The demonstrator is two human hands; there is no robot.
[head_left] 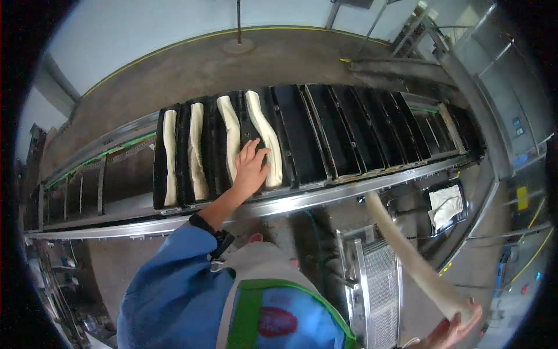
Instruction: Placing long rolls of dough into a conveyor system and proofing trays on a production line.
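While one pale dough strip (415,264) slants through the air at the near right, my right hand (462,323) curls round its near end; the far end reaches toward the conveyor's near rail (314,203), and I cannot tell whether the two touch. My left hand (251,168) is wide, fingers spread, over the gap between the third strip (231,131) and the fourth strip (264,131), my thumb close by the fourth; how firmly it presses I cannot tell. Farther left lie the second strip (196,151) and the leftmost strip (169,157), each lengthwise in its own slot.

By my judgement the filling is roughly halfway: four strips are down, one is in my grasp, and the black pans (299,134) to the right of the fourth show only dark bottoms. Beyond the conveyor, on the near side, stand a mesh rack (381,279) and, farther right, a black tray (458,225) with a pale sheet (444,203).
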